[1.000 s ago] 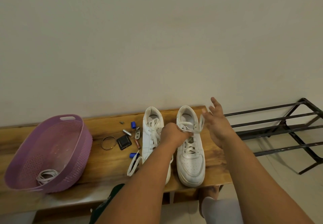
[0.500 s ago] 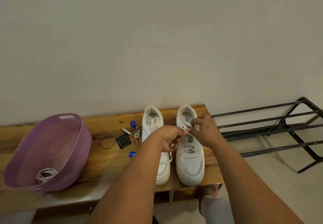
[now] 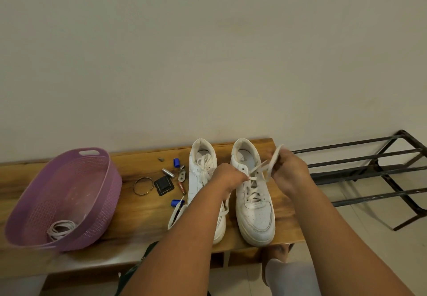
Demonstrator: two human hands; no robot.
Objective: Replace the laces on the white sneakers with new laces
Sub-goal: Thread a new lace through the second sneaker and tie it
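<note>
Two white sneakers stand side by side on the wooden bench [image 3: 143, 221], toes toward me. On the right sneaker [image 3: 255, 212], my left hand [image 3: 227, 177] pinches the lace near the upper eyelets. My right hand [image 3: 290, 170] grips a loop of the same white lace [image 3: 273, 158] and holds it up to the right of the shoe's collar. My left forearm partly covers the left sneaker [image 3: 201, 175], whose lace trails off its left side onto the bench. A coil of white laces [image 3: 61, 228] lies in the purple basket [image 3: 69, 164].
Small items lie left of the shoes: a metal ring [image 3: 143, 186], a black square piece [image 3: 164, 186], batteries and blue caps [image 3: 176, 162]. A black metal rack [image 3: 369, 168] stands right of the bench. The wall rises directly behind the bench.
My right hand has pulled a lace loop up and out to the right of the right sneaker. My left hand stays at the shoe's upper eyelets.
</note>
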